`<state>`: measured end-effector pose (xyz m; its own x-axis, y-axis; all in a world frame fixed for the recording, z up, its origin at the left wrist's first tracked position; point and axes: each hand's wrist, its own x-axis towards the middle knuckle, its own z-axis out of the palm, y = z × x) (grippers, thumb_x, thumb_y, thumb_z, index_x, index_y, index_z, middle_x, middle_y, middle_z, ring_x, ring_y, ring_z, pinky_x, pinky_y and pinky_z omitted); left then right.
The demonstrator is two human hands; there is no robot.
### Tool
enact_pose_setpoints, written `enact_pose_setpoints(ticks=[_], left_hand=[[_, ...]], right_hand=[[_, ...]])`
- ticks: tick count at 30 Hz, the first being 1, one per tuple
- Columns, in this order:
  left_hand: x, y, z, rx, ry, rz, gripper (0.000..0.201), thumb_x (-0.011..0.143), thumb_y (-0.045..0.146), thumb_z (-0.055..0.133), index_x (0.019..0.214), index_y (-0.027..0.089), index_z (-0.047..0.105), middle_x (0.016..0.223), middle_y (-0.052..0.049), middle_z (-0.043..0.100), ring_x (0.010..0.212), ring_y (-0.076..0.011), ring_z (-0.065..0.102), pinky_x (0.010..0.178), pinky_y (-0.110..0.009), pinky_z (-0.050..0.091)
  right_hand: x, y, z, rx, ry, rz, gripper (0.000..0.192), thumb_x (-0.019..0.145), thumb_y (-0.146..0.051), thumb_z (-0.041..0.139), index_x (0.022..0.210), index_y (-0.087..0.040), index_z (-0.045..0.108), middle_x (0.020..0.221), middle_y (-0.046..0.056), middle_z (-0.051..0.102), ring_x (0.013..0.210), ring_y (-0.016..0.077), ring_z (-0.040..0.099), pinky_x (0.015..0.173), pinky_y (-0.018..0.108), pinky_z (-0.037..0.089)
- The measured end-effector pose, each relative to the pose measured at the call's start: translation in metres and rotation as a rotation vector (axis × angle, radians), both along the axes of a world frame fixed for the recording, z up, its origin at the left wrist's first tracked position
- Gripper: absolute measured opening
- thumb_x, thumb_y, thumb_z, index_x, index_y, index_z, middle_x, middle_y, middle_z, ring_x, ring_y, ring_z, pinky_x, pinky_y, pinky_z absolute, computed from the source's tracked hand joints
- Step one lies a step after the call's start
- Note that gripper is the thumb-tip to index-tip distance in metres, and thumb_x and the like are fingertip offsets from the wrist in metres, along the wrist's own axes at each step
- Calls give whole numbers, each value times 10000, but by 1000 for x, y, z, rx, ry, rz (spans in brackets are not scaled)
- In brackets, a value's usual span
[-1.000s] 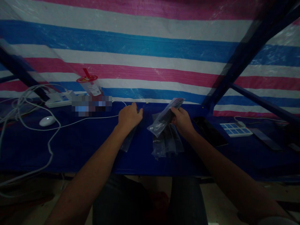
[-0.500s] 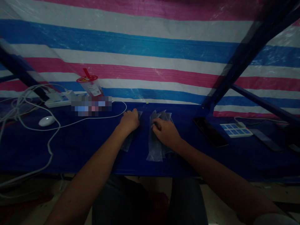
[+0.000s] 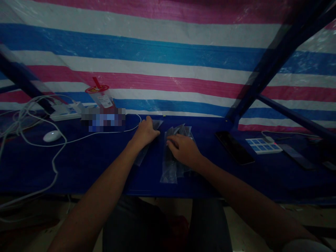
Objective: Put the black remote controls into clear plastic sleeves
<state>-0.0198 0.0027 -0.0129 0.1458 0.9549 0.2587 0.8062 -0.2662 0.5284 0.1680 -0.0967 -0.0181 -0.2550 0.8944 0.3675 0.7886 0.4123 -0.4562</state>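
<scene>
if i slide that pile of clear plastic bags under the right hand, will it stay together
Probably not. The clear plastic bags look thin, glossy and loosely fanned under the right hand, so they would likely slip apart. They look floppy and light, and the blue table looks smooth.

You have a single view, from the camera on your head, looking forward and down across the blue table [image 3: 78, 164] toward the striped tarp [image 3: 168, 63] behind it. It sits close: your forearms run up from the bottom edge, and your lap shows under the table's near edge.
</scene>
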Motion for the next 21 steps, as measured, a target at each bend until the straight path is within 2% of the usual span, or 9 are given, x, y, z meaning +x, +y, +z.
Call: enact_pose_setpoints(ticks=[2,4,8,10,13,16,21], left_hand=[[3,-1,5,114,-13,-48,452,688,241,738,1065,196,494,1033,-108,620,1017,-300,608,885,-424,474],[6,-4,10,252,-11,-149,434,715,202,700,1099,199,498,1083,-106,617,1041,-284,593,904,-426,477],[14,-17,19,476,21,-448,442,749,113,631,1159,209,497,1173,-103,610,1131,-273,548,973,-433,461],[19,-24,21,525,32,-559,434,771,95,611,1168,219,488,1209,-96,609,1154,-266,539,1005,-445,451],[28,-33,21,572,35,-661,392,825,125,601,1186,221,480,1263,-102,602,1183,-262,533,1045,-464,433],[32,-35,20,564,66,-661,428,855,173,608,1256,206,465,1281,-119,603,1202,-267,529,1046,-457,439],[20,-23,15,444,260,-424,567,840,361,685,1336,179,478,1271,-158,630,1180,-326,567,992,-480,455]], right_hand=[[6,7,-2,-3,237,-23,234,940,-314,568,1051,-174,718,770,42,675,718,186,625,713,333,467],[12,14,-2,-82,541,-70,230,908,-362,615,1034,-181,680,660,-9,597,613,158,576,599,301,451],[21,24,3,-330,1101,-52,440,822,-501,706,1131,-218,573,787,1,647,600,155,618,428,249,416],[22,24,6,-369,1227,14,466,796,-527,730,1114,-224,572,858,23,674,645,166,661,414,241,441],[20,21,8,-329,1256,75,381,821,-516,711,1026,-210,617,825,25,680,639,167,675,414,240,472],[21,20,7,-227,1241,53,296,854,-473,683,965,-201,656,768,14,679,587,156,658,409,247,490],[33,24,10,-79,1332,-38,249,856,-439,683,885,-193,655,754,12,686,575,155,668,463,276,550]])
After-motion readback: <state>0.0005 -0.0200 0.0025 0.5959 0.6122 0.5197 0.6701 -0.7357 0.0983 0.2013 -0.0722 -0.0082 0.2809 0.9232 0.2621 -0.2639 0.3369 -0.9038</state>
